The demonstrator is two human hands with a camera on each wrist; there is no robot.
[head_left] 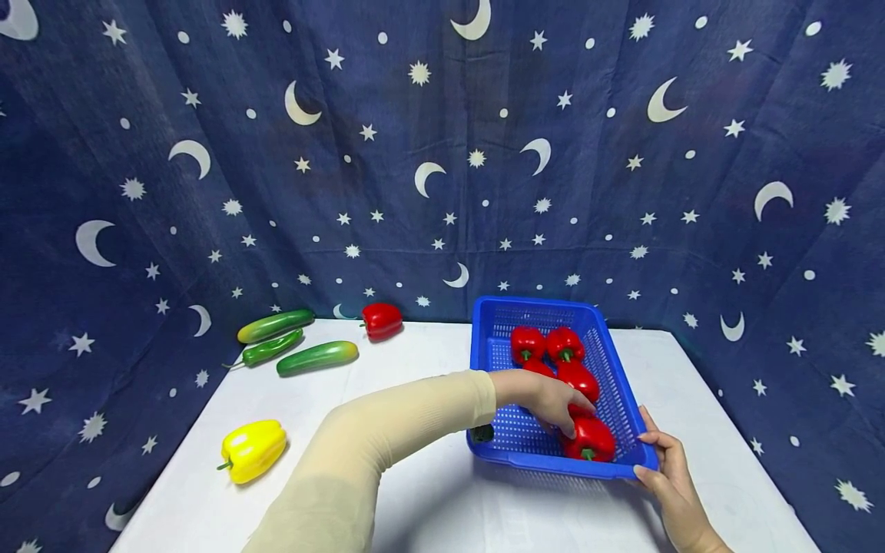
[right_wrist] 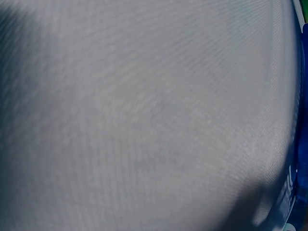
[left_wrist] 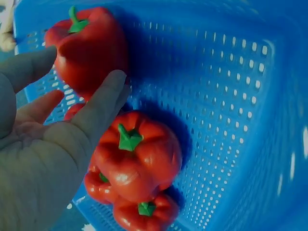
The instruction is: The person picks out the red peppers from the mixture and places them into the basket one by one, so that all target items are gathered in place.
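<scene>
A blue plastic basket (head_left: 622,369) with slotted walls stands on the right of the table, holding several red bell peppers (head_left: 565,344). My left hand (head_left: 549,395) reaches into it, over the peppers. In the left wrist view its fingers (left_wrist: 98,103) are spread apart beside the nearest red bell pepper (left_wrist: 94,53); whether they touch it I cannot tell. More peppers (left_wrist: 139,154) lie beyond the hand, partly overlapping. My right hand (head_left: 674,484) grips the basket's near right corner, thumb at the front rim and fingers along the side.
On the left of the white table (head_left: 415,399) lie a yellow bell pepper (head_left: 253,452), two cucumbers (head_left: 318,358) and a long green pepper (head_left: 273,348). One red bell pepper (head_left: 382,321) sits at the back edge. A starry blue curtain (head_left: 387,153) hangs behind.
</scene>
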